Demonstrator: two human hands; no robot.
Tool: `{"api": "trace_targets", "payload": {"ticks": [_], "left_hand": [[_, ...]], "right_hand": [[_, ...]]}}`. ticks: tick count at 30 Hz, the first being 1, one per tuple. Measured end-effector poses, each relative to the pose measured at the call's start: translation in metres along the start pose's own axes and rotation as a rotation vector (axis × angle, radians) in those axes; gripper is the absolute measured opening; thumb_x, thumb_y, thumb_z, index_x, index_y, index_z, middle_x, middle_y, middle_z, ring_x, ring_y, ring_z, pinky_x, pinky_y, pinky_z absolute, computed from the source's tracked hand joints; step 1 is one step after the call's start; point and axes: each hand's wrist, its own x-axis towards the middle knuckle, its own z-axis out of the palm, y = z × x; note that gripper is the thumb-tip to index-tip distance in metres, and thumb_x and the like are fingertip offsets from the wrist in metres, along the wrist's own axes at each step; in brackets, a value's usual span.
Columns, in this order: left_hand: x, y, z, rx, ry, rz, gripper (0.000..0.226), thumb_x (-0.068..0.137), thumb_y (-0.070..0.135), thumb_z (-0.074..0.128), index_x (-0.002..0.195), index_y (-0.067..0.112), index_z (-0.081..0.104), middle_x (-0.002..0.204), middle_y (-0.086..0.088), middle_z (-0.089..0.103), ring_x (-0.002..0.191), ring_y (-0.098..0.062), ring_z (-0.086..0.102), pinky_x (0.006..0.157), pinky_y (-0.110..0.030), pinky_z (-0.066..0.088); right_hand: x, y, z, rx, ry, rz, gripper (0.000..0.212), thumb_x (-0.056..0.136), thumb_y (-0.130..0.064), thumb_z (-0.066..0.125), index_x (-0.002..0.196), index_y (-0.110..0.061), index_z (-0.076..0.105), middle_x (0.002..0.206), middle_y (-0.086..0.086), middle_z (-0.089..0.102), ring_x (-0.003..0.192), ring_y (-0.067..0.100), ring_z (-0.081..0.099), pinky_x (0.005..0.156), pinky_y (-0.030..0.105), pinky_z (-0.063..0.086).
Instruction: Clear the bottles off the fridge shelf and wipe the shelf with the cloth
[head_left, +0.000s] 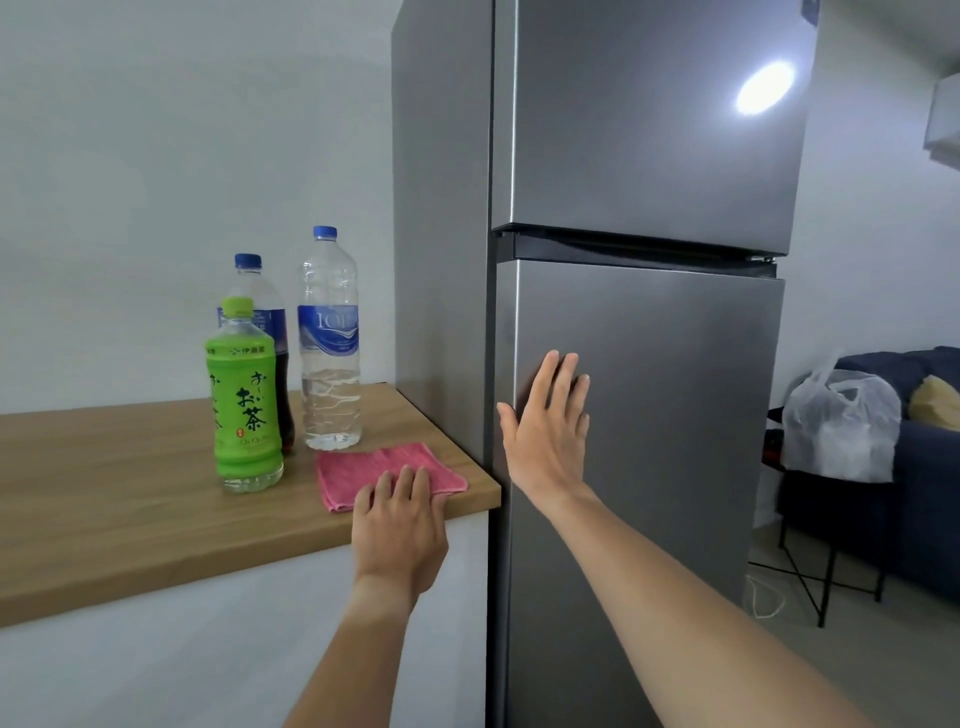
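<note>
- A tall grey two-door fridge (644, 364) stands on the right of the scene, with both doors shut. A wooden counter (104, 493) butts against its left side.
- Three bottles stand upright on the counter, close together. The green tea bottle (244, 395) is nearest, the dark cola bottle (265, 332) is partly hidden behind it, and the clear water bottle (330, 343) is just to their right.
- A pink cloth (374, 467) lies flat on the counter near the corner by the fridge, just in front of the water bottle.
- The left hand (400, 525) rests palm down on the near edge of the cloth. Its fingers are spread and not curled around the fabric.
- The right hand (548, 421) lies open and flat against the lower fridge door (675, 467), close to that door's left edge. It grips nothing.
- The shelf itself is hidden behind the shut doors, so whether it is clean cannot be told. With the bottles out and the doors shut, the job looks close to finished.
- To finish well, press the door along that edge until the seal seats evenly. Lift the left hand straight up, so the cloth is not dragged into the bottles.
- A white plastic bag (836, 421) sits on a small stand far right, clear of the work.
</note>
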Motion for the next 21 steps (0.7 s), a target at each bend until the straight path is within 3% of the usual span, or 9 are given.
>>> {"api": "trace_targets", "payload": {"ticks": [21], "left_hand": [[-0.0011,-0.0008,0.0021,-0.002,0.025,0.014,0.054,0.103,0.042,0.020,0.149,0.021,0.038,0.157,0.002,0.039,0.144,-0.022,0.035,0.116,-0.040,0.025]], "right_hand": [[0.0052,-0.0049,0.0087,-0.002,-0.044,0.020,0.089,0.099,-0.047,0.047,0.156,-0.010,-0.010,0.165,0.014,-0.011,0.150,0.044,-0.003,0.113,0.060,0.029]]}}
